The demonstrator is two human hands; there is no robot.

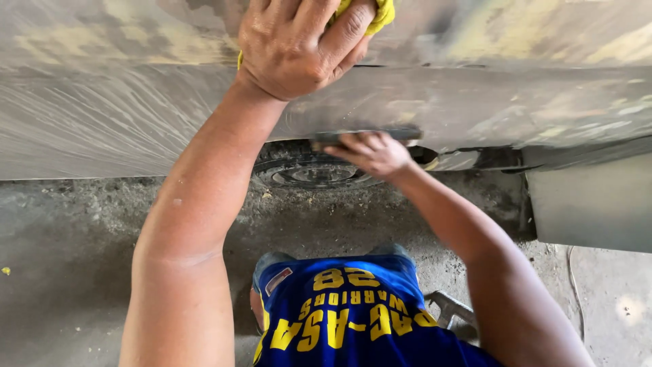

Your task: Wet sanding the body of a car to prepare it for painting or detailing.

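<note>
Your left hand [295,44] lies flat against the car body panel [109,115], fingers pressed together over a yellow cloth [382,15]. Only the cloth's edge shows, past your fingertips at the upper side of that grip; the rest is hidden beneath your palm. The cloth touches the panel.

Your right hand [370,153] sits below the left-hand grip, at the panel's lower edge. Its fingers are curled and clamped on a dark sanding block [370,134], which lies lengthwise along that edge, in contact with the metal. The block sticks out on both sides of the grip.

The panel surface around both grips is dull grey, with scratch marks and pale yellowish patches. To the left of your left hand the streaks fan out in arcs.

Directly behind and beneath the right-hand grip, a wheel [312,173] shows in the arch opening. The concrete floor [75,265] below is dusty. A metal tool [451,309] lies on the floor near your right elbow, partly hidden by your blue shirt [346,316].
</note>
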